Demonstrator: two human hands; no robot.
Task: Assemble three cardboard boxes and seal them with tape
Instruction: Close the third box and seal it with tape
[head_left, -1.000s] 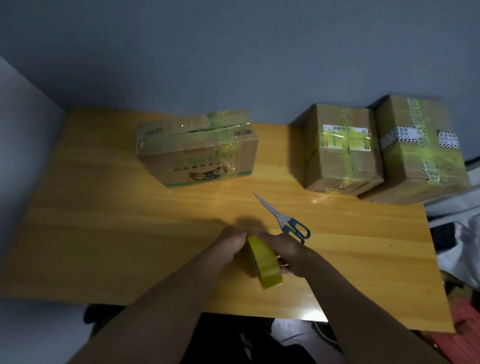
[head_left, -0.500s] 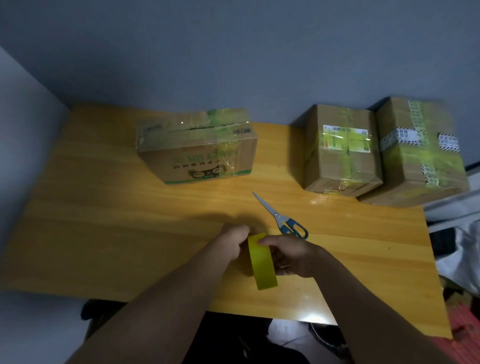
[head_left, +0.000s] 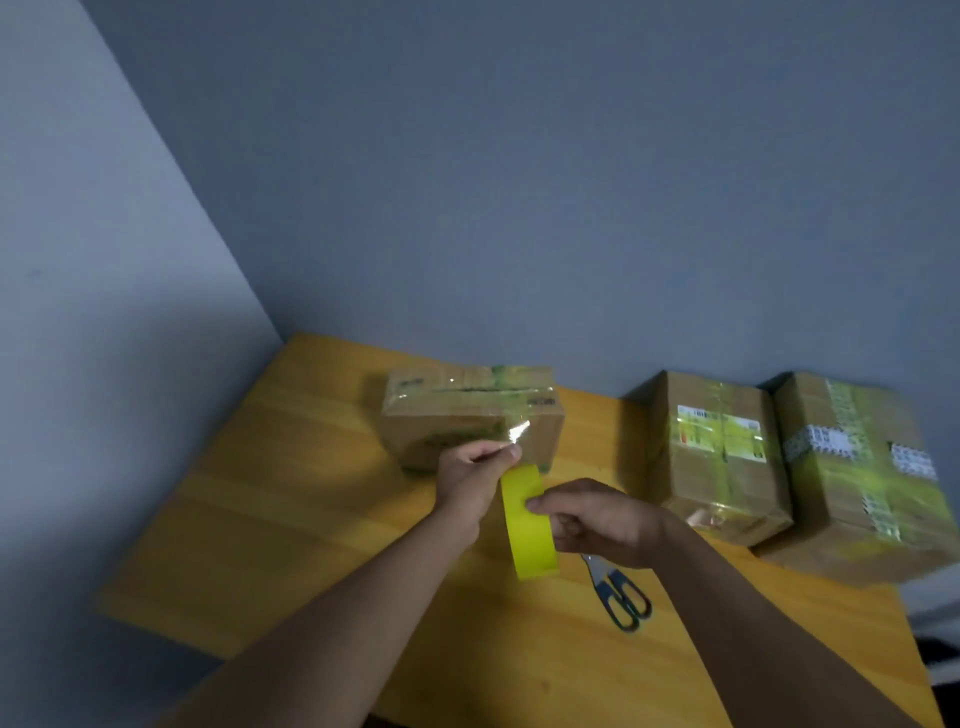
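Observation:
A yellow tape roll (head_left: 529, 522) is held upright above the wooden table (head_left: 291, 499), gripped by my right hand (head_left: 597, 519) at its right side. My left hand (head_left: 472, 475) pinches the shiny free end of the tape (head_left: 518, 432) just above the roll. Behind my hands lies a taped cardboard box (head_left: 467, 410) with green print. Two more taped boxes stand side by side at the right: one (head_left: 717, 452) with a yellow-green label, one (head_left: 857, 467) with white labels at the table's right edge.
Scissors (head_left: 618, 592) with dark handles lie on the table just right of the roll, partly hidden by my right wrist. Grey walls meet at the table's far left corner. The table's left edge runs diagonally at the lower left.
The view has tilted up, showing more wall. Both hands have lifted the roll off the table, and my left hand has peeled a short length of tape free.

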